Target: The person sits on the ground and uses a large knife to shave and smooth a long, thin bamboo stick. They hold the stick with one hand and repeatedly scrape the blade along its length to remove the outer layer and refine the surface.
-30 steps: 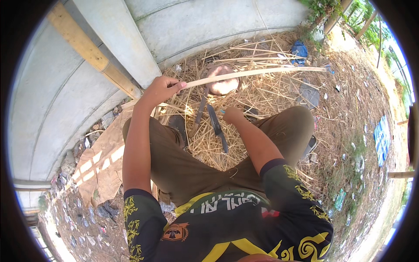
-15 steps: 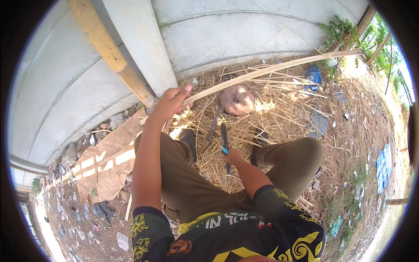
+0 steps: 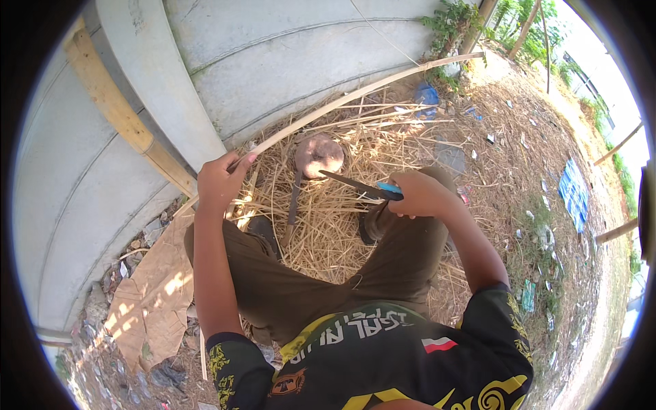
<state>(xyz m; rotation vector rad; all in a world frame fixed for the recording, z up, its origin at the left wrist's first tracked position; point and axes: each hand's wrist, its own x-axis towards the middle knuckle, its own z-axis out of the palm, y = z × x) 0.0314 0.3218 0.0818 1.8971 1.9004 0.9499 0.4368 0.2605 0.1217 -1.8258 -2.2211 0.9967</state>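
My left hand [image 3: 220,180] is closed around one end of a long pale bamboo strip [image 3: 355,96]. The strip arcs up and away to the right, along the foot of the wall. Over my right knee, my right hand [image 3: 418,194] grips a knife with a blue and black handle; its dark knife blade [image 3: 350,182] points left, apart from the strip. Between my feet and the wall sits a round brownish stone [image 3: 319,154]. Just below it, a second long blade [image 3: 294,201] lies among the shavings.
Loose strips and shavings [image 3: 321,239] cover the ground between my legs. A thick bamboo pole [image 3: 130,130] leans on the grey panel wall [image 3: 273,61]. Brown cardboard [image 3: 154,294] lies at left, a blue plastic piece [image 3: 427,99] beyond, and a blue-white sheet [image 3: 572,195] at right.
My right hand has lifted the knife up and to the right, turning its blade leftward. My left hand still holds the bamboo strip. The whole view has shifted, with the scene sliding left.
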